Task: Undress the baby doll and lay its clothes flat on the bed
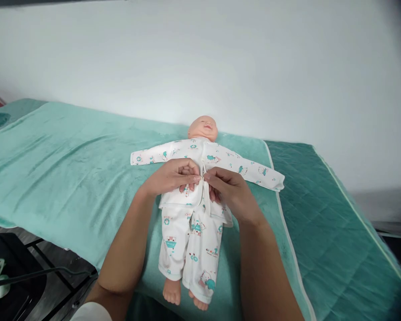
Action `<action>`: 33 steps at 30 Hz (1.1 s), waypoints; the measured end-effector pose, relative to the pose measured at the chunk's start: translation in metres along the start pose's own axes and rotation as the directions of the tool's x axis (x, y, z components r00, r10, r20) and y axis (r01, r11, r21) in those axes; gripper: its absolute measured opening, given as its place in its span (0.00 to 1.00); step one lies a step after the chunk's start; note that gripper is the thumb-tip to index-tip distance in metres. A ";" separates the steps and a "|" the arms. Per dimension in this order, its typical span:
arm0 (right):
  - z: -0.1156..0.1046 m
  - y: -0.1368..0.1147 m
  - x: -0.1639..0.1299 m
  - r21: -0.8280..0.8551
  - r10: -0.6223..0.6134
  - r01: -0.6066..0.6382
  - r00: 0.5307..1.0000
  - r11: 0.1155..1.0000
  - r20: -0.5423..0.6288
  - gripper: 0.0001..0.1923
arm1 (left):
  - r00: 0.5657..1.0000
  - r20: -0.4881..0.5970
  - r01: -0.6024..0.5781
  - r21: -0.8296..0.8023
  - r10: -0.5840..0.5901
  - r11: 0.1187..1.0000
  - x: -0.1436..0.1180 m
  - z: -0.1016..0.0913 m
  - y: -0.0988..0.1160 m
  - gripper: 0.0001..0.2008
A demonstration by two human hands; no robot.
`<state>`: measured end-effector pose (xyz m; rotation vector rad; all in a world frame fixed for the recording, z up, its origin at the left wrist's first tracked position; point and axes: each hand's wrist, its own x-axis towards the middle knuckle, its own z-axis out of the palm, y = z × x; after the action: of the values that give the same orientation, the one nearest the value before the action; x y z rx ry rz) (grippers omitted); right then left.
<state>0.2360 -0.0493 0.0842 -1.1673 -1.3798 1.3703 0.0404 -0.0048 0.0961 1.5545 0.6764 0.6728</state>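
Note:
A baby doll (202,127) lies on its back, head away from me, dressed in a white printed shirt (227,154) and matching trousers (173,249). My left hand (178,174) pinches the shirt's front edge at the doll's belly between thumb and finger. Right beside it, my right hand (230,189) pinches the opposite front edge, its fingertips almost touching the left ones. A small fastener seems to sit between the fingertips, but it is mostly hidden. Above the hands the shirt fronts meet; below them they hang slightly apart. Both sleeves stretch out sideways, and the bare feet show.
Under the doll spreads a light green blanket (70,156), over a darker quilted cover (317,214) on the right. A white wall (200,58) rises behind the bed. At lower left are a black chair (16,267) and a dark cable (53,269).

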 end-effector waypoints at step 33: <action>0.004 -0.001 0.004 0.126 0.030 -0.025 0.999 0.992 -0.036 0.17 | 0.998 -0.031 0.062 0.020 -0.061 0.998 -0.001 0.001 -0.001 0.12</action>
<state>0.2315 -0.0465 0.0853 -1.1267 -1.2370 1.4261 0.0408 -0.0063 0.0953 1.5395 0.7533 0.6459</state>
